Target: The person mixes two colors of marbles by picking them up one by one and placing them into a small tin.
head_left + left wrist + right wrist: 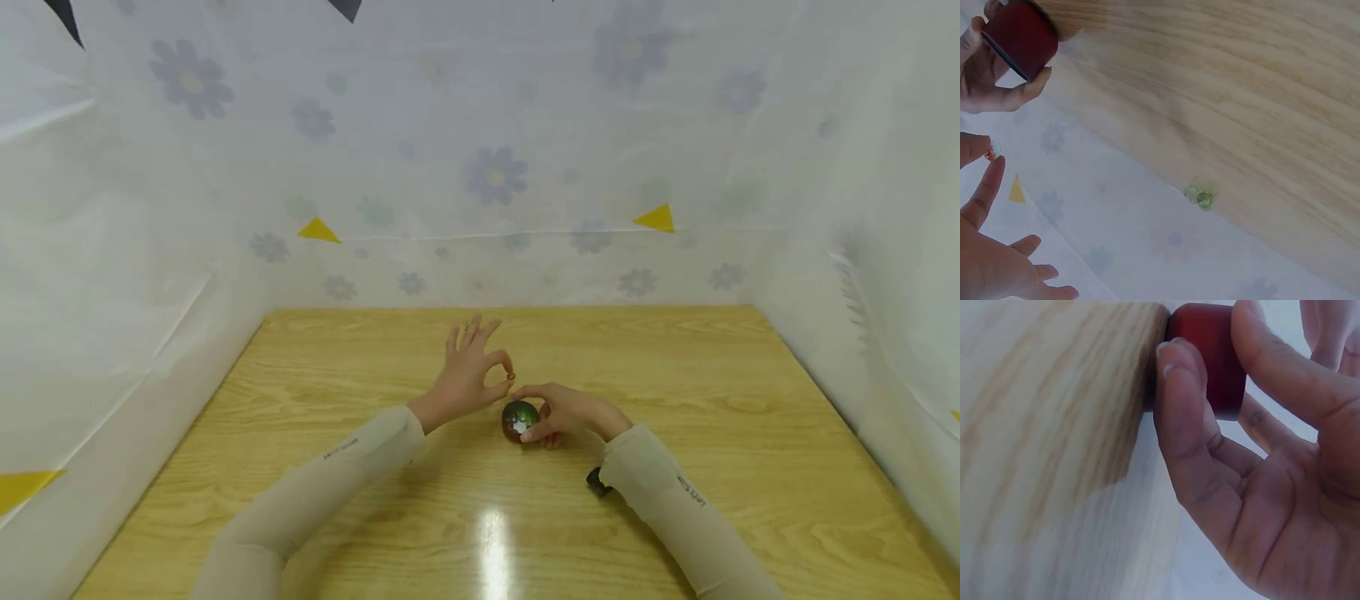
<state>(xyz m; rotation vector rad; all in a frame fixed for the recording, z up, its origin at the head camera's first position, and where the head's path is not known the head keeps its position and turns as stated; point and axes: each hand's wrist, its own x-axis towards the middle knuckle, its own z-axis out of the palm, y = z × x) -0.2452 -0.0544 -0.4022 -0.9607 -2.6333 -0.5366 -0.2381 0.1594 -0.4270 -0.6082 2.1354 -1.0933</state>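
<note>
My left hand (467, 375) pinches a small clear glass marble (993, 151) with an orange-red swirl between thumb and forefinger, its other fingers spread. The marble is held in the air close to a small red round cup (1021, 39) with a dark rim. My right hand (573, 412) grips this cup around its side, thumb and fingers on opposite sides. Seen from above in the head view, the inside looks dark and green with a pale shiny patch; the contents are hard to tell. The right wrist view shows the cup's red wall against the tabletop.
A small cluster of green glass marbles (1199, 196) lies on the wooden table (360, 350) in the left wrist view. White flowered sheets (495, 250) enclose the table at the back and sides. A dark strap-like piece (598, 482) shows beneath the right sleeve.
</note>
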